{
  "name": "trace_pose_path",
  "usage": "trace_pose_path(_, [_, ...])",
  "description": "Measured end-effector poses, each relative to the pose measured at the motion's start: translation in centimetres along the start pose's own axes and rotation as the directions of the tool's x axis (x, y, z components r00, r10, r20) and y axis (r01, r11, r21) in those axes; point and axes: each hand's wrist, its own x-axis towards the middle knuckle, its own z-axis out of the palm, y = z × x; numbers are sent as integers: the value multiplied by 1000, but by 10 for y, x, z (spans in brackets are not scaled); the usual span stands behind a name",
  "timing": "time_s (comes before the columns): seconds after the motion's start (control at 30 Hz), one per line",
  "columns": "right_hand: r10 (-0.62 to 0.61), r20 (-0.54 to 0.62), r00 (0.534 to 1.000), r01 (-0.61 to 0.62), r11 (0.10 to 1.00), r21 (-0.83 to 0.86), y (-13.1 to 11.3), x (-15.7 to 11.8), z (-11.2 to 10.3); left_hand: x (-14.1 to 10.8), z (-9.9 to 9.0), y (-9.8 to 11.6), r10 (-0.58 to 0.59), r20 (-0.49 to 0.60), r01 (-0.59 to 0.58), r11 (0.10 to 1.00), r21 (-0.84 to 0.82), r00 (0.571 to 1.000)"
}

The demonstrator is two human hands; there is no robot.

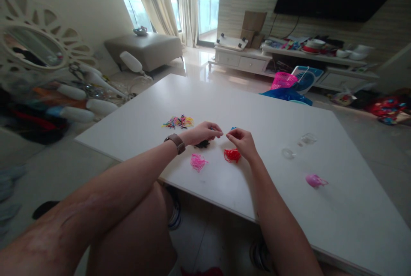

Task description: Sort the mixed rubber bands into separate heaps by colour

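Observation:
On the white table (205, 96), my left hand (205, 133) hovers over a pile of black bands (202, 144), its fingers pinched together. My right hand (243, 140) faces it, thumb and forefinger closed, just above a red pile of bands (231, 155). A small gap separates the fingertips; what either hand holds is too small to name. A bit of blue (233, 128) shows behind my right fingers. The pink pile (199, 162) lies nearer the table's front edge. Beyond my left wrist is a mixed-colour pile (178, 121).
To the right lie a clear container (307, 139), a clear round lid (288, 153) and a pink-purple object (316, 180). Past the far edge stand a pink basket (284, 80) and a low cabinet (244, 61). My legs are under the front edge.

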Motion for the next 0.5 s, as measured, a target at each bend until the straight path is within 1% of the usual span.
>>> trace_pose_path(0.07, [29, 5, 1000, -29, 999, 25, 1, 0, 0, -2, -1, -1, 58, -17, -55, 989, 136, 998])
trace_pose_path(0.13, [51, 17, 999, -52, 997, 49, 1, 0, 1, -3, -2, -2, 89, -17, -84, 975, 208, 996])
trace_pose_path(0.33, [63, 66, 996, -66, 997, 44, 2, 0, 1, -5, 0, 1, 133, -54, -116, 962, 247, 990])
trace_pose_path(0.5, [74, 85, 994, -79, 996, 46, 1, 0, 2, -4, 2, 2, 163, -50, -141, 944, 297, 985])
